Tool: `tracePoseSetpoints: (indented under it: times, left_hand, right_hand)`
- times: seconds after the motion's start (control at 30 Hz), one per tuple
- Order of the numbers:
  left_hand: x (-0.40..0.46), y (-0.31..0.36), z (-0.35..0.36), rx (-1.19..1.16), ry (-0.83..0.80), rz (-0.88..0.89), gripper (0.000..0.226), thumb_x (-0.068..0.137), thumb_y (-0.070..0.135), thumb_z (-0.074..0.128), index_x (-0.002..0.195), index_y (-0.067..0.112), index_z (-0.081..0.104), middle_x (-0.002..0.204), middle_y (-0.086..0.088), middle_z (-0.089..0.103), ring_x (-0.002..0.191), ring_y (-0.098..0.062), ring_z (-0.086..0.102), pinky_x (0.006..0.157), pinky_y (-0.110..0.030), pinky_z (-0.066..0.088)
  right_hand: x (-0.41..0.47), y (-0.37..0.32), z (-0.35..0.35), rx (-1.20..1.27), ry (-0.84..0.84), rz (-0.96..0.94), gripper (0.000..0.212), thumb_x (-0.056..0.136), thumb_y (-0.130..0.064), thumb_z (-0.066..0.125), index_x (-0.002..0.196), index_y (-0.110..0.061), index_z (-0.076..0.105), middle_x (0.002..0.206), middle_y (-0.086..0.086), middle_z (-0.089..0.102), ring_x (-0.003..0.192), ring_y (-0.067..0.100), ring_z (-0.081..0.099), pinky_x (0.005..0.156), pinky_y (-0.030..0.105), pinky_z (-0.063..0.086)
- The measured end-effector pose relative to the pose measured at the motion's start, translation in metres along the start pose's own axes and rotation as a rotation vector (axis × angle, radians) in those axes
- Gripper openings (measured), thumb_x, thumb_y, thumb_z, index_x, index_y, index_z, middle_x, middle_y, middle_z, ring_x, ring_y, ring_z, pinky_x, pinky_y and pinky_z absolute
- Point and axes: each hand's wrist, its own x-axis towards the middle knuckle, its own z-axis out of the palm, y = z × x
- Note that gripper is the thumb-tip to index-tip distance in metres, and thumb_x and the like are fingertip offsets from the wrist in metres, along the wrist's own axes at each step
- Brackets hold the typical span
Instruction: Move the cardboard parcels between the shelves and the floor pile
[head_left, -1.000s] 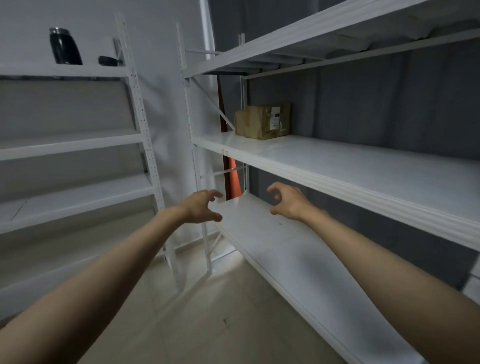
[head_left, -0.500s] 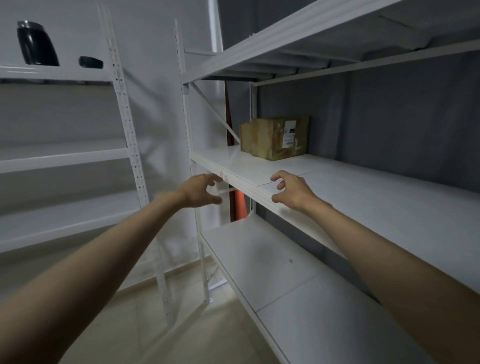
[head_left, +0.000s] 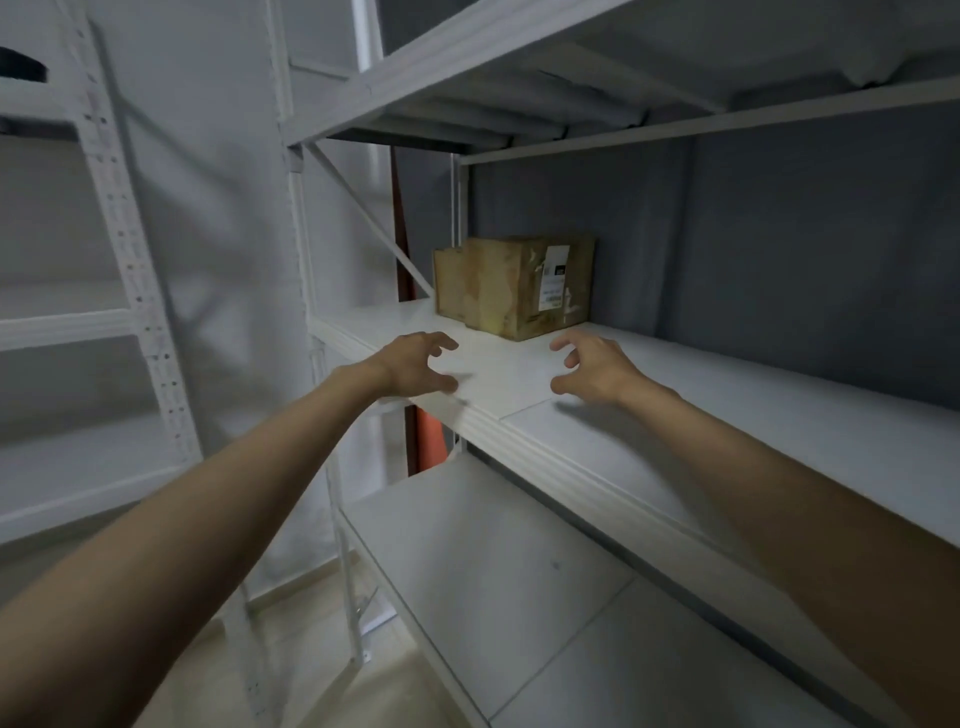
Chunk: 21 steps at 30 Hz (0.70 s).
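A white metal shelving unit (head_left: 519, 431) runs along the dark grey wall, with a middle shelf board (head_left: 779, 431), a lower shelf board (head_left: 493, 561) beneath it and another tier overhead. On the middle board, far back by the end upright, sits a brown cardboard parcel (head_left: 514, 286) with a white printed label on its side, a smaller brown cardboard box (head_left: 448, 283) touching its left face. A second white shelving unit (head_left: 130, 322) stands to the left, on a pale tiled floor (head_left: 291, 686).

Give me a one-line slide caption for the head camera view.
Both empty hands, left and right, reach over the white shelf toward a cardboard parcel.
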Motion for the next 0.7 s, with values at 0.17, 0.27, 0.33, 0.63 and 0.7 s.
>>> tracePoseSetpoints:
  times: [0.17,0.27,0.33,0.63,0.7]
  left_hand:
    - [0.083,-0.040,-0.002,-0.035,-0.014,0.073,0.064,0.088,0.032,0.074,0.145,0.023,0.046,0.142,-0.006,0.051,0.131,-0.024,0.047,0.104,-0.030,0.037]
    - [0.132,-0.063,-0.006,-0.060,-0.040,0.112,0.065,0.088,0.033,0.074,0.145,0.025,0.044,0.143,-0.005,0.051,0.131,-0.025,0.048,0.107,-0.033,0.039]
    - [0.164,-0.076,-0.009,-0.090,-0.055,0.140,0.066,0.088,0.033,0.074,0.146,0.023,0.043,0.144,-0.005,0.050,0.130,-0.025,0.048,0.105,-0.031,0.040]
    - [0.275,-0.103,-0.010,-0.239,-0.090,0.240,0.071,0.085,0.024,0.077,0.146,0.020,0.041,0.134,-0.002,0.048,0.123,-0.021,0.049,0.089,-0.022,0.036]
    - [0.291,-0.107,-0.008,-0.271,-0.071,0.252,0.076,0.083,0.023,0.079,0.147,0.018,0.039,0.131,0.001,0.047,0.113,-0.017,0.048,0.087,-0.022,0.037]
  right_hand:
    - [0.067,-0.009,0.021,-0.021,0.045,0.049,0.057,0.086,-0.019,0.074,0.137,-0.025,0.050,0.126,0.003,0.052,0.116,0.023,0.054,0.101,0.042,0.049]
    - [0.108,-0.017,0.033,-0.038,0.072,0.068,0.058,0.086,-0.018,0.073,0.140,-0.023,0.050,0.130,0.003,0.053,0.119,0.024,0.054,0.101,0.040,0.048]
    - [0.135,-0.021,0.040,-0.036,0.093,0.091,0.060,0.086,-0.017,0.073,0.141,-0.021,0.049,0.134,0.005,0.053,0.121,0.024,0.054,0.098,0.036,0.048]
    - [0.218,-0.024,0.053,0.173,0.190,0.310,0.078,0.086,-0.019,0.079,0.151,-0.019,0.036,0.130,0.009,0.055,0.115,0.028,0.057,0.079,0.040,0.059]
    - [0.229,-0.023,0.058,0.187,0.198,0.352,0.082,0.086,-0.018,0.079,0.154,-0.019,0.032,0.136,0.012,0.053,0.119,0.030,0.056,0.081,0.043,0.061]
